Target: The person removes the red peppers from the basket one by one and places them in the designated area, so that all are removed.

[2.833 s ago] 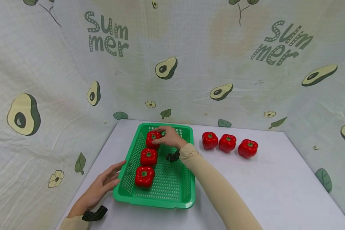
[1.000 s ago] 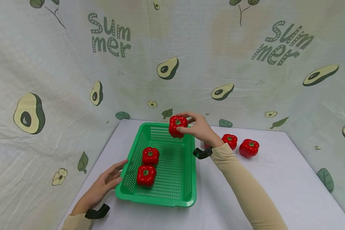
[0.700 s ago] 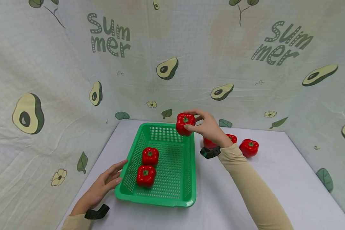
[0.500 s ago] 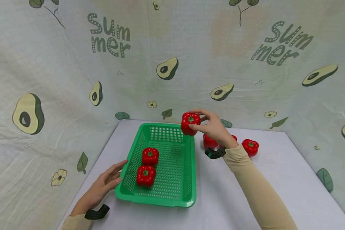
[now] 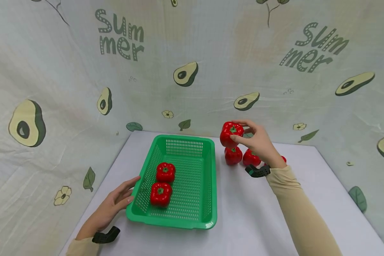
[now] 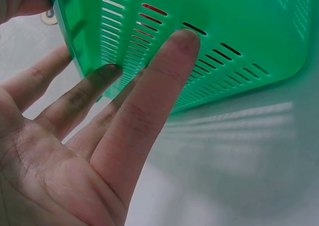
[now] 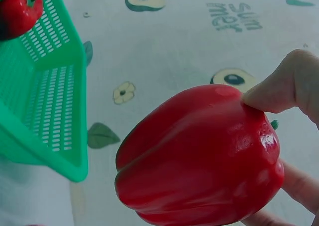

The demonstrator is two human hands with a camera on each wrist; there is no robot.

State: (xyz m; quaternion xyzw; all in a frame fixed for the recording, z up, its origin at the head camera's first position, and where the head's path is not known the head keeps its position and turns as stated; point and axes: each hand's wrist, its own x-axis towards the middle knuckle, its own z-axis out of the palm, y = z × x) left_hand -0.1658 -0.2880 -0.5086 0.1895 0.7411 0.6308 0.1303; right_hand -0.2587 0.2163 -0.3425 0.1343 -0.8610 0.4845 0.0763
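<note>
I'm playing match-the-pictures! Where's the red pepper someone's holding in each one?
Head: red pepper, right of the middle, in the right hand.
Left wrist: not in it.
Right wrist: big, just below the middle.
Shared landmark: green basket, in all three.

With our bare right hand (image 5: 259, 143) we have lifted a glossy, blocky red bell pepper (image 5: 228, 135) out of the green, slotted plastic basket (image 5: 169, 222), which now lies to the left of our grip.
</note>
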